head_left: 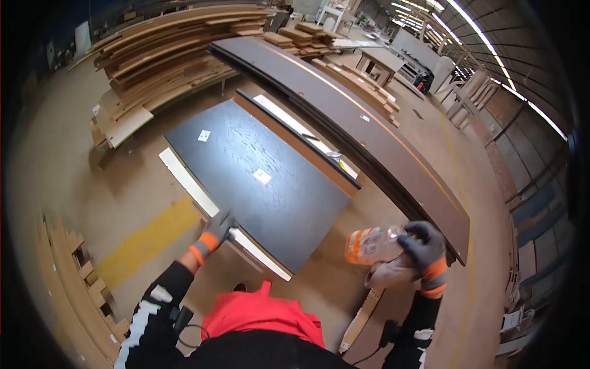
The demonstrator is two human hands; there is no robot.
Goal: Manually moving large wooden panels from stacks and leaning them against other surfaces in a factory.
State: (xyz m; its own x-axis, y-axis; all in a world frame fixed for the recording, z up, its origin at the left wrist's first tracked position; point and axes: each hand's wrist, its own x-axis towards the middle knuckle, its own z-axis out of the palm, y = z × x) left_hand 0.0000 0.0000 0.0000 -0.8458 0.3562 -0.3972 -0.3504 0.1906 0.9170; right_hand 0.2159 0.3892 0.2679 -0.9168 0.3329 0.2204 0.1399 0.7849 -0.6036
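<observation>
A clear plastic bottle [375, 245] with an orange and white label lies tilted on its side in the air, its neck end in my right hand [424, 247]. That hand wears a grey glove with an orange cuff, and its fingers are closed. A greyish rag [391, 274] bunches just under the bottle, against the same hand. At the left, my gloved left hand [221, 227] is closed on the near edge of a large dark panel [276, 203]. The panel lies flat, with wood-grain marks and small white labels on its glossy face.
Beyond the panel stands a long stack of brown boards [362, 129]. White supports [184, 175] show along the dark panel's edge. Piled planks [178, 55] fill the far left, and more boards [77, 289] lie at the near left. A yellow floor stripe [144, 240] runs beside me.
</observation>
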